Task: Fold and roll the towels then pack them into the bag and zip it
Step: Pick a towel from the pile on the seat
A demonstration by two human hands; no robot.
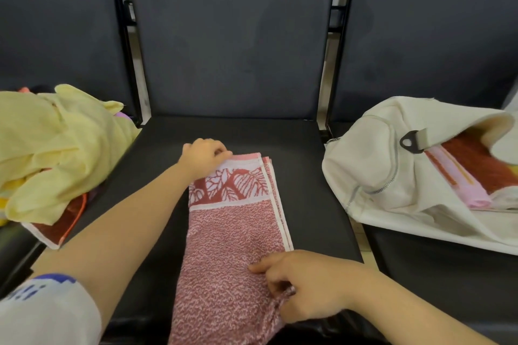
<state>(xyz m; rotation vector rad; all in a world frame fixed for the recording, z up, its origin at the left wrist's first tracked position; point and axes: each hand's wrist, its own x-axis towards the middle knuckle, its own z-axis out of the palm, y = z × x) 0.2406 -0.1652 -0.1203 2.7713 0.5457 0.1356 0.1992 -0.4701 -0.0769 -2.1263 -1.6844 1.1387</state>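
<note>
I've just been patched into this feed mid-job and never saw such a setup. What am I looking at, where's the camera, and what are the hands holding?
There is no machine: a person works with bare hands, and the one picture comes from a camera on their head, looking forward and down. The left hand pinches the far corner of a folded pink towel lying on the middle seat; the right hand grips its near right edge. To the left sits a heap of yellow cloth. On the right lies an open white bag with a rolled towel inside.
</note>
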